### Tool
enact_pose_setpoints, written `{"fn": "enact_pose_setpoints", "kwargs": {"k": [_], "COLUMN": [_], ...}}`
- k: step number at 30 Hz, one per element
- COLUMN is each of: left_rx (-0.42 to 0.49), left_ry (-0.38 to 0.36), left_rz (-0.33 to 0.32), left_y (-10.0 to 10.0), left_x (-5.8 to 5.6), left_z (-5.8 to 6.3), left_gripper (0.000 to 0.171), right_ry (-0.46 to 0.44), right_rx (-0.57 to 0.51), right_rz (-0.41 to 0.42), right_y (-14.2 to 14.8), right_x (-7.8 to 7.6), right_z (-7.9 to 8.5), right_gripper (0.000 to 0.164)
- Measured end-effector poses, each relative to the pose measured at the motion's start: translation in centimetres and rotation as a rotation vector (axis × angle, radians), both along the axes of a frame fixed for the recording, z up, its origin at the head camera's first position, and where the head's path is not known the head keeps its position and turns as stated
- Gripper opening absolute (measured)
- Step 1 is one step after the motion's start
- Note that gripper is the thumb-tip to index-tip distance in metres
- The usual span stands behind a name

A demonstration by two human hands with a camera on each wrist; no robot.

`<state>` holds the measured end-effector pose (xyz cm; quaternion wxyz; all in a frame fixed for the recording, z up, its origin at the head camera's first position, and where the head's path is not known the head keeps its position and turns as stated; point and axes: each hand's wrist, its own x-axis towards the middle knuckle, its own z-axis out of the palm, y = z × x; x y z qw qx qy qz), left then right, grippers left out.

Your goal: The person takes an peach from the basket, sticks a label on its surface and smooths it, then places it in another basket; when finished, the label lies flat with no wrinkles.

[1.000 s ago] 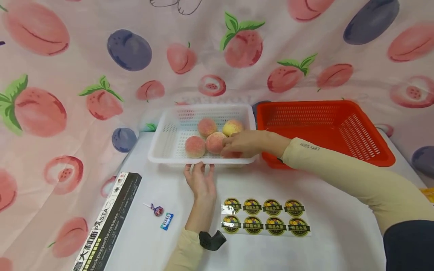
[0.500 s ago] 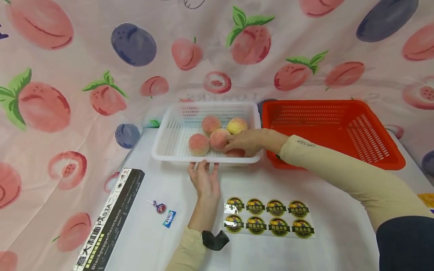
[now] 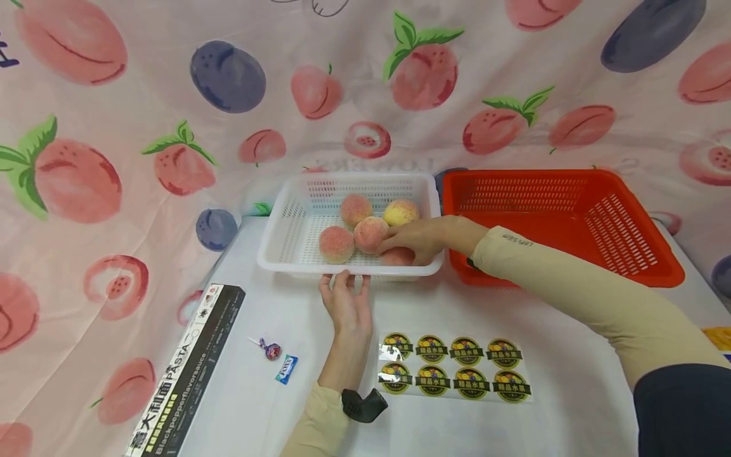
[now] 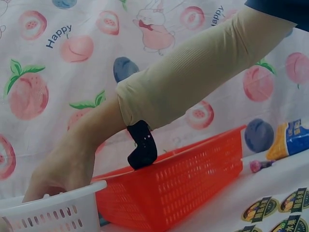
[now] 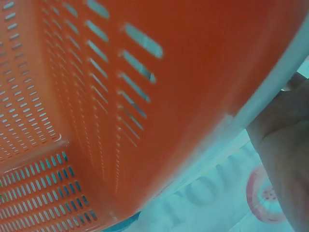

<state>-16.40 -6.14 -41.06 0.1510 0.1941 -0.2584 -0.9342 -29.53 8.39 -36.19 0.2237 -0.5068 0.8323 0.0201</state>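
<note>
In the head view, a white plastic basket (image 3: 280, 266) holds several fuzzy peaches, including a pinkish peach (image 3: 336, 244), a middle peach (image 3: 371, 234) and a yellower peach (image 3: 401, 212). My right hand (image 3: 419, 240) reaches over the basket's right side, fingers curled over a peach (image 3: 398, 256) in the front right corner and partly hiding it. At the middle of the front rim, my left hand (image 3: 347, 304) touches the basket with its fingertips. The left wrist view shows the right hand (image 4: 65, 166) dipping behind the white basket's wall (image 4: 53, 212).
Right of the white basket stands a red basket (image 3: 645, 254). A sheet of round stickers (image 3: 454, 367) lies in front. Toward the left are a lollipop (image 3: 271, 350), a small blue-wrapped candy (image 3: 287, 369) and a long black-and-white pasta box (image 3: 188, 368). A fruit-print cloth (image 3: 320, 139) hangs behind.
The whole head view has shifted slightly, moving the scene to the right. Both hands keep nearly the same places at the white basket, and the peaches stay where they were.
</note>
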Motion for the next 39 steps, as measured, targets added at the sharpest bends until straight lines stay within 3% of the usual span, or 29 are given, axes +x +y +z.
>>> {"fn": "enact_pose_setpoints", "kwargs": {"k": [10, 21, 26, 32, 39], "left_rx": [-0.005, -0.002, -0.002, 0.018, 0.029], "left_ry": [-0.009, -0.016, -0.011, -0.003, 0.006], "left_rz": [-0.009, 0.002, 0.004, 0.012, 0.011], "left_y": [0.4, 0.4, 0.4, 0.3, 0.1], "left_x": [0.2, 0.1, 0.0, 0.0, 0.2], "left_z": [0.3, 0.2, 0.2, 0.0, 0.1], "left_gripper": [0.036, 0.032, 0.033, 0.033, 0.035], "right_ry": [-0.021, 0.025, 0.054, 0.116, 0.166], "right_rx": [-0.019, -0.047, -0.088, -0.218, -0.254], "right_rz": [-0.029, -0.053, -0.075, -0.043, -0.072], "right_y": [0.9, 2.1, 3.1, 4.7, 6.3], "right_x": [0.4, 1.3, 2.2, 3.6, 5.6], "right_z": [1.0, 3.1, 4.5, 6.0, 6.7], "right_gripper": [0.065, 0.067, 0.065, 0.060, 0.065]}}
